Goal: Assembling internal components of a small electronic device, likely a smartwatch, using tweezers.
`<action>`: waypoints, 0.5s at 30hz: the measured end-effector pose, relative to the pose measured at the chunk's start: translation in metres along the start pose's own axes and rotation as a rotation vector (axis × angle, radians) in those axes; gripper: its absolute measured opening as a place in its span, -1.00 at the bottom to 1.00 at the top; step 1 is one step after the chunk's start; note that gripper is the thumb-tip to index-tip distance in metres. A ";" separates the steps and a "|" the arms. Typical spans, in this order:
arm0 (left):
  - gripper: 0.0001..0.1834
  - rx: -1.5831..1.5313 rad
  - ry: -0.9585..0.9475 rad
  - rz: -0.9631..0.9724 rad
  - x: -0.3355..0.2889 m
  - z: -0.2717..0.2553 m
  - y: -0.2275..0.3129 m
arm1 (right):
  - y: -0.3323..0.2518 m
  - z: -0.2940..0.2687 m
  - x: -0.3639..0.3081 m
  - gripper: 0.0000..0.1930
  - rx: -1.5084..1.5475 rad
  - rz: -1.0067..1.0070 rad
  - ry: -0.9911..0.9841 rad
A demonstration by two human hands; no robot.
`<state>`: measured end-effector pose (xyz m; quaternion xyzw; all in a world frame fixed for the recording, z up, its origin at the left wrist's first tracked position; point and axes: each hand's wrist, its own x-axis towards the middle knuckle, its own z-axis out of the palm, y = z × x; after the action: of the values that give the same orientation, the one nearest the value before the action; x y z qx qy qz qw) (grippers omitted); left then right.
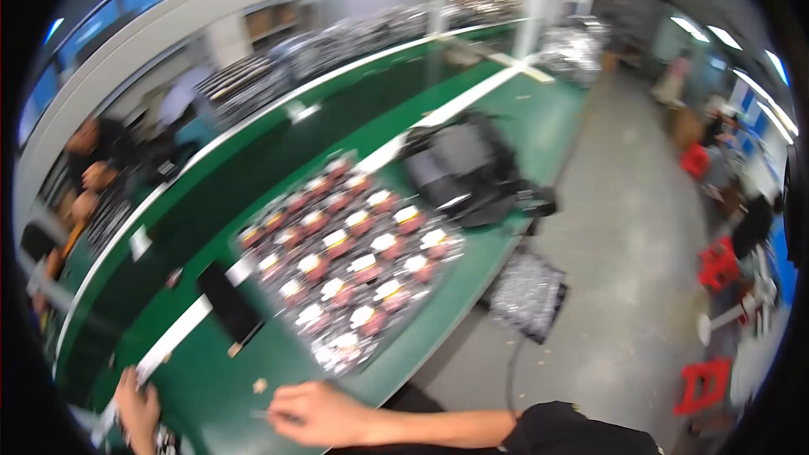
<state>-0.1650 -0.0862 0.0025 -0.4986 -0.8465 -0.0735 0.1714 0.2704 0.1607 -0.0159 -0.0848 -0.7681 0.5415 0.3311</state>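
On the green workbench (211,362) my left hand (137,411) is at the lower left, over the white strip. Its fingers are curled, and whatever they hold is blurred. A dark and silvery item (168,441) lies beside its wrist. My right hand (318,414) is low over the bench's near edge, fingers bent together. Something thin and pale shows at its fingertips, too small to name. Ahead of it lies a clear plastic tray (341,358) with rows of reddish, white-topped parts (362,265). A flat black rectangular object (227,303), like a phone, lies left of the tray.
A black bag (463,168) sits behind the tray. Below the bench edge is a bubble-wrapped package (529,295). Small tan scraps (259,386) dot the bench. A person (97,160) works across the dark green belt (198,211). Red stools (702,383) stand along the aisle.
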 end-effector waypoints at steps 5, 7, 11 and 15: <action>-0.66 -0.077 0.024 0.017 0.059 -0.019 0.100 | 0.001 -0.005 0.002 -0.88 -0.031 0.072 -0.006; -0.59 -0.176 0.008 -0.011 0.093 0.005 0.126 | 0.005 -0.008 0.002 -0.86 -0.063 0.065 0.021; -0.28 -0.284 -0.024 -0.032 0.141 0.024 0.161 | -0.002 -0.004 0.005 -0.87 -0.023 0.083 0.035; -0.30 -0.280 0.016 -0.057 0.178 0.064 0.174 | -0.006 -0.001 0.007 -0.84 -0.066 0.135 -0.004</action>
<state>-0.1072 0.1643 -0.0002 -0.4926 -0.8405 -0.1996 0.1047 0.2672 0.1621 -0.0073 -0.1461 -0.7788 0.5371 0.2892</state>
